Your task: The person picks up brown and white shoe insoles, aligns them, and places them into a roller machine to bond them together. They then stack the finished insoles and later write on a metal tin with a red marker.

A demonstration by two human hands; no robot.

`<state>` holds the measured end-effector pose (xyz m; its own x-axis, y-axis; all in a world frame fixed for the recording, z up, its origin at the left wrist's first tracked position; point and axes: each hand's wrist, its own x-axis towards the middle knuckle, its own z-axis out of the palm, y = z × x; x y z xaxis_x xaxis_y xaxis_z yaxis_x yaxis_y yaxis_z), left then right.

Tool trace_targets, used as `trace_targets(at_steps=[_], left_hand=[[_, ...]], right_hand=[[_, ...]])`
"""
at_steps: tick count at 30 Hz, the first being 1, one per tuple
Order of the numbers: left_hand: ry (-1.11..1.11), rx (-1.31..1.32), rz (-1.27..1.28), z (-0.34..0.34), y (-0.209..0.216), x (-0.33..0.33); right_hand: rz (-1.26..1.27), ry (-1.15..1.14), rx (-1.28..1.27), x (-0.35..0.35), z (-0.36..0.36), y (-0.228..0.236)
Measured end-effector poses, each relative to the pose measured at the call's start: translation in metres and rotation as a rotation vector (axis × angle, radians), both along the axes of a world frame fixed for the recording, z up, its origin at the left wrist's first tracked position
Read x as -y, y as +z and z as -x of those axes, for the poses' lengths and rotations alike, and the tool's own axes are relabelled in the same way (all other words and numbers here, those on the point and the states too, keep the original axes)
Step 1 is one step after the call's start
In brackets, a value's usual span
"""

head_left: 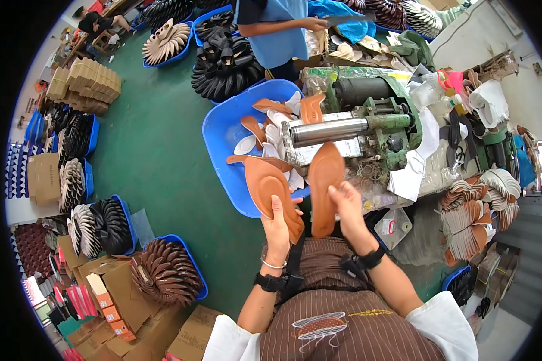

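Note:
My left hand [276,231] grips a tan insole [270,186], thumb on its face and fingers behind. In my right hand [345,207] is a second tan insole [325,180], pinched along its right edge and held upright beside the first. Just beyond them stands a green roller machine [379,117] with a shiny metal roller [330,130]. One tan insole [311,109] rests at the roller's far side. Left of the machine, a blue tub [223,162] holds several loose tan and white insoles.
A person in a blue apron [278,36] stands past the tub. Stacked insoles [470,222] lie at the right. Blue tubs of dark shoe parts [165,271] line the left, near cardboard boxes [123,295]. The green floor [156,150] runs between. Scissors [461,153] lie right of the machine.

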<state>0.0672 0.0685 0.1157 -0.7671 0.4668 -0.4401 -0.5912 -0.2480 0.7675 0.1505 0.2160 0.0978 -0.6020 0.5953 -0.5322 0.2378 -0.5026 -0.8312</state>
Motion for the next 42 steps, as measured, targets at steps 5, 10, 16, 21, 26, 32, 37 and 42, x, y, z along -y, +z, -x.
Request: trace_targets(at_steps=[5, 10, 16, 21, 26, 32, 37, 42], left_hand=[[0.033, 0.02, -0.045, -0.008, -0.011, -0.009], [-0.098, 0.045, 0.011, -0.011, -0.025, 0.001], [-0.249, -0.094, 0.292, -0.002, -0.009, 0.006], [-0.244, -0.133, 0.309, 0.008, -0.018, 0.0], [-0.241, -0.146, 0.342, 0.014, -0.02, 0.015], [-0.576, -0.286, 0.359, 0.017, -0.067, -0.004], [-0.819, -0.441, 0.447, 0.02, -0.095, -0.044], [-0.976, -0.568, 0.488, -0.027, -0.063, -0.116]], right_hand=[[-0.078, 0.03, -0.07, -0.027, 0.033, 0.002], [0.03, 0.353, -0.269, 0.038, 0.009, 0.024], [-0.033, 0.092, -0.012, -0.007, 0.014, -0.025], [-0.176, 0.123, 0.025, -0.03, 0.047, -0.031], [-0.002, 0.655, -0.001, -0.014, -0.015, -0.054], [-0.404, 0.777, 0.233, -0.047, -0.078, -0.057], [-0.108, 0.63, -0.192, -0.116, -0.112, -0.058], [-0.326, 0.127, 0.3, -0.274, -0.223, -0.059]])
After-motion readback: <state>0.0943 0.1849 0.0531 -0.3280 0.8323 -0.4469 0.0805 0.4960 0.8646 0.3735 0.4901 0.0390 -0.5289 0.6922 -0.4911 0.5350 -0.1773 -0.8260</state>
